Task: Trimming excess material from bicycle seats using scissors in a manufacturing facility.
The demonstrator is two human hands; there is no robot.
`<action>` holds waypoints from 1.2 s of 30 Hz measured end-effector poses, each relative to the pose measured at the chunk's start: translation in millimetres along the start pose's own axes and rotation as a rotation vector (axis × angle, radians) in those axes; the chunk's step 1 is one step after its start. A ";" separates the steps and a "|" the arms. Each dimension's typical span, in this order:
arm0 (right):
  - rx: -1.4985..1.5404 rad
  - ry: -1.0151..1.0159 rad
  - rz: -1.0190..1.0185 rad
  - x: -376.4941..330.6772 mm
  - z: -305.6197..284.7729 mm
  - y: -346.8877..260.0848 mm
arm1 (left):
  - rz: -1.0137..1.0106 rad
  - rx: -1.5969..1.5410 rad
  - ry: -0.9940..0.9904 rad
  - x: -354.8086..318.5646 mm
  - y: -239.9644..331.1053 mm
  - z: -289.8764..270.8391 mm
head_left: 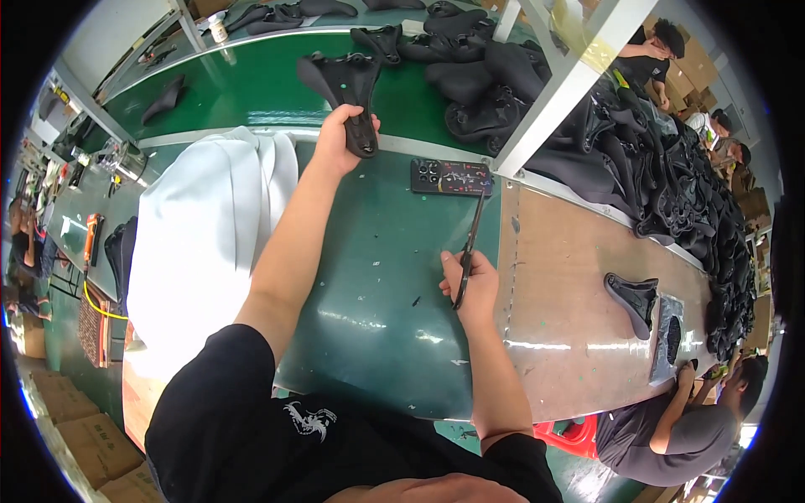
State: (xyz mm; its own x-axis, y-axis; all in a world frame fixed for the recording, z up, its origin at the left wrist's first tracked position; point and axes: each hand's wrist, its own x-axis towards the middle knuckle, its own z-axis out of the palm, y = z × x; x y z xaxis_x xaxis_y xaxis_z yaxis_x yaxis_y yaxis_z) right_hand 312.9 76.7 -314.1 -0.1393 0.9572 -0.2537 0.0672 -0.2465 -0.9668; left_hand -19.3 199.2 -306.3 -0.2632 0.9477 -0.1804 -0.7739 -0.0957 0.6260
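Saddle (pixel 348 88) nose clamped in L grip (pixel 340 138); scissors (pixel 468 251) pinched in R grip (pixel 474 285).

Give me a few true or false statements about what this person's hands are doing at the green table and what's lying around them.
1. The left hand grips a black bicycle saddle by its narrow end. True.
2. The right hand holds a screwdriver. False: it holds scissors, blades pointing away from the person.
3. A stack of white sheets lies to the left of the left forearm. True.
4. The small black box lies on the wooden surface. False: it lies on the green table, just beyond the scissor tips.
5. A pile of black saddles fills the right side. True.
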 end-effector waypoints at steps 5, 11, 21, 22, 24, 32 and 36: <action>-0.020 -0.014 -0.018 -2.3 7.6 -0.4 | 0.026 -0.122 0.010 -16.0 8.4 -11.5; -0.060 -0.007 -0.013 -2.7 7.2 -3.9 | 0.030 -0.110 -0.182 -33.3 -3.5 4.5; -0.023 -0.004 -0.013 3.2 7.4 -2.3 | 0.180 0.118 -0.080 14.4 -7.6 34.8; -0.033 -0.012 -0.029 5.8 6.7 1.6 | 0.227 0.236 0.046 34.3 -6.2 39.6; -0.041 -0.012 -0.016 4.0 3.2 -1.0 | 0.471 0.669 0.347 65.1 -10.1 79.6; -0.031 -0.043 -0.002 3.3 2.6 4.1 | 1.072 1.460 -0.285 184.7 -41.2 146.1; -0.005 -0.037 0.037 3.4 3.7 -2.8 | 0.916 1.734 0.257 203.2 -36.3 111.5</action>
State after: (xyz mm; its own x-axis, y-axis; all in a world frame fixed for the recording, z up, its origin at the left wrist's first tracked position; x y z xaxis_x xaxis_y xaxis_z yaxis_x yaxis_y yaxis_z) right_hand 308.6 80.1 -312.4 -0.1726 0.9411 -0.2907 0.0779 -0.2811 -0.9565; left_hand 19.6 429.2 -281.1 -0.3725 0.7219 0.5831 0.8702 0.0535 0.4897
